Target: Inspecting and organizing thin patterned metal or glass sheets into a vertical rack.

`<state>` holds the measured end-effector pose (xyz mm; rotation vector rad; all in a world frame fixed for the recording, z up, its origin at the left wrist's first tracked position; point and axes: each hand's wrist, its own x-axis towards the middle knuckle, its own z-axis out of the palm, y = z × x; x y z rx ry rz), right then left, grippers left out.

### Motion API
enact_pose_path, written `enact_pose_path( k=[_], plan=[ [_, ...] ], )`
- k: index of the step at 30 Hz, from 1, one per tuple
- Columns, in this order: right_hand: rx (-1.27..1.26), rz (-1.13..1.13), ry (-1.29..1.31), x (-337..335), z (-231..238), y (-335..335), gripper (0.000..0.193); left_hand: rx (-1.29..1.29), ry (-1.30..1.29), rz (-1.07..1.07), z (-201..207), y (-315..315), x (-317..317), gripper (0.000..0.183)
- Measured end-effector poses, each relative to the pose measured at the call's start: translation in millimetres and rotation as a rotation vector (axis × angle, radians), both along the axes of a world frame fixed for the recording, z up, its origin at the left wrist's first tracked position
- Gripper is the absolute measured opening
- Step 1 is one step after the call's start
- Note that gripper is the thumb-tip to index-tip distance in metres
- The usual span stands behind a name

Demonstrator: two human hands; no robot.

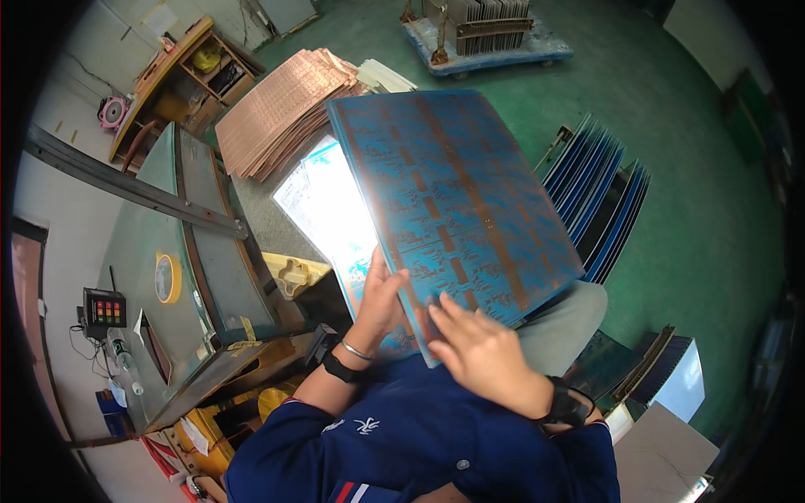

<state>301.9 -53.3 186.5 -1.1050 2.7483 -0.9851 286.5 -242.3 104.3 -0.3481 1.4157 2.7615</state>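
A large blue circuit board panel (495, 184) with copper-coloured bands and traces lies slanted over my lap. Its left edge looks thick, as if several panels are stacked together. My left hand (381, 293) is closed around that edge, thumb on top and fingers partly hidden. Across the panel's near corner rests my right hand (482, 352), its fingers stretched out and slightly blurred. To the left, partly under the panel, a bright white sheet (323, 197) with blue patches catches the light.
Copper-coloured panels (277, 105) are piled beyond the sheet. Upright blue panels (595, 201) stand in a rack at right. A blue cart (490, 57) carries more panels at the back. On the left are a glass-topped machine (159, 218), a yellow tape roll (168, 278) and a button box (106, 312).
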Motion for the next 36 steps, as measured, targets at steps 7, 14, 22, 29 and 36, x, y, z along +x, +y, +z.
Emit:
enact_pose_path(
  k=[7,14,22,29,36],
  plan=[
    [-0.002,-0.675,0.212,-84,-104,98,0.033,0.117,-0.069,0.031,-37,-49,24,0.057],
    [-0.164,-0.606,-0.429,-70,-203,136,0.033,0.044,-0.152,0.138,-65,-84,28,0.051],
    [-0.453,-0.596,-0.599,-65,-212,121,0.028,-0.125,-0.277,0.083,-85,-116,29,0.037],
    [-0.511,-0.612,-0.648,-58,-204,118,0.023,-0.181,-0.317,0.156,-80,-118,31,0.032],
    [-0.437,-0.654,-0.588,-55,-191,114,0.026,-0.227,-0.307,0.138,-81,-119,29,0.036]
  ],
)
